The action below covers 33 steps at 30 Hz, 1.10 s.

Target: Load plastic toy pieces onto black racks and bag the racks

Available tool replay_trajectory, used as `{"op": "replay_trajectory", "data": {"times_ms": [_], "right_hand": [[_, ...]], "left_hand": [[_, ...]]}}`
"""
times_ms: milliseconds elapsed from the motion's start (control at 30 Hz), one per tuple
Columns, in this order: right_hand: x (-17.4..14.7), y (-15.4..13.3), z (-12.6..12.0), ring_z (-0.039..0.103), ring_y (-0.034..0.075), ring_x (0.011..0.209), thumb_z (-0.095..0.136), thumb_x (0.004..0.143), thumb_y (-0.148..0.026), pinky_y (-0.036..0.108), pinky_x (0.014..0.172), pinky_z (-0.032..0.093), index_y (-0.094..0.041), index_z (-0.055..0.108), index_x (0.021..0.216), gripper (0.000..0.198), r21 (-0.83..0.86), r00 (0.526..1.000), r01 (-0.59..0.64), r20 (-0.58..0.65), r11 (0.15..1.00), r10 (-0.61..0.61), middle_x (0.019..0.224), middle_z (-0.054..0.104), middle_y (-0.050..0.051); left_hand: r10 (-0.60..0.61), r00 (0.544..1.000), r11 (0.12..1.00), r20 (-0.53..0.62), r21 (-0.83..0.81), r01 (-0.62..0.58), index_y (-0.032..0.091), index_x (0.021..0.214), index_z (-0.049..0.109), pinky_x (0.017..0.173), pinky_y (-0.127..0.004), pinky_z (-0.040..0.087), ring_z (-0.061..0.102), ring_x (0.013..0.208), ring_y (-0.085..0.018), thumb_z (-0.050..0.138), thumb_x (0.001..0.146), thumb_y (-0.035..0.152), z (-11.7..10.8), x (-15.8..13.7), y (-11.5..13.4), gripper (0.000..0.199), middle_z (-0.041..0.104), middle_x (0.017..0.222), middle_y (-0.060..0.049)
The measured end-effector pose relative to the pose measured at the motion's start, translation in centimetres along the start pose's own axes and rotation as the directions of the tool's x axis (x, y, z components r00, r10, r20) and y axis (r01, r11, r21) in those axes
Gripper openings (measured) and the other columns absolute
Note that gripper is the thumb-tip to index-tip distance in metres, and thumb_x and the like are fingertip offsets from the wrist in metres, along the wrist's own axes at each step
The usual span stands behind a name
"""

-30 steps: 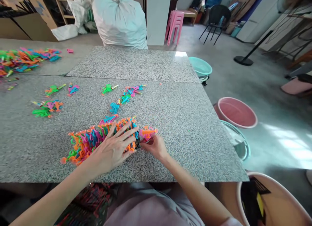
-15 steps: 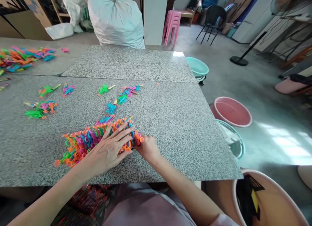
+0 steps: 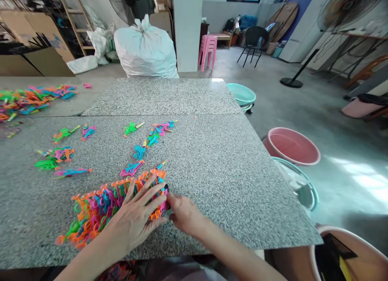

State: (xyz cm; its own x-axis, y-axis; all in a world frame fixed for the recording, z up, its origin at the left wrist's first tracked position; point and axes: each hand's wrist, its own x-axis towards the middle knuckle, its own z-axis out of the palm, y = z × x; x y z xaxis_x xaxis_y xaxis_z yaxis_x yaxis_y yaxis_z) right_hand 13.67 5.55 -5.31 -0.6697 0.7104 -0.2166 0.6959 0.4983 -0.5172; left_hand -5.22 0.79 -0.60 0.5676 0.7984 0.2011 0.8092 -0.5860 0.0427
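A long tight row of small bright plastic toys [image 3: 100, 206] with orange cup-like ends lies near the table's front edge. Over its right part rests my left hand [image 3: 138, 206], fingers spread across the tops. At the row's right end, my right hand [image 3: 183, 210] has its fingers curled in against the last pieces. A pink piece with a black tip shows beside its thumb; what the fingers hold is hidden. Just beyond the row lie a blue-and-pink toy [image 3: 132, 168] and a blue one [image 3: 139, 152]. Another blue-and-pink toy [image 3: 72, 172] lies to the left.
More loose toys [image 3: 159, 129] are scattered over the speckled stone table [image 3: 206, 160]. A big heap of them [image 3: 36, 99] sits at the far left. Behind the table stands a tied white sack [image 3: 145, 51]. Off the right edge are a pink tub [image 3: 292, 145] and teal basins [image 3: 241, 94].
My view has tilted upward. The orange-cupped piece that stuck out by my right hand is now in line with the row's end. A blue-and-pink toy has appeared at the left.
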Motion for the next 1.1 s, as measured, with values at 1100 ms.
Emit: {"op": "replay_trajectory", "data": {"times_ms": [1100], "right_hand": [[5.3, 4.6, 0.5, 0.065, 0.015, 0.086, 0.063, 0.076, -0.006, 0.023, 0.081, 0.048, -0.02, 0.065, 0.09, 0.02, 0.492, 0.951, 0.164, -0.31, 0.855, -0.004, 0.093, 0.071, 0.002]], "left_hand": [[0.025, 0.999, 0.999, 0.03, 0.034, -0.026, 0.025, 0.127, 0.061, 0.125, -0.06, 0.005, 0.03, 0.149, -0.032, 0.056, 0.094, 0.035, -0.8, 0.7, -0.1, 0.035, 0.058, 0.142, -0.006]]}}
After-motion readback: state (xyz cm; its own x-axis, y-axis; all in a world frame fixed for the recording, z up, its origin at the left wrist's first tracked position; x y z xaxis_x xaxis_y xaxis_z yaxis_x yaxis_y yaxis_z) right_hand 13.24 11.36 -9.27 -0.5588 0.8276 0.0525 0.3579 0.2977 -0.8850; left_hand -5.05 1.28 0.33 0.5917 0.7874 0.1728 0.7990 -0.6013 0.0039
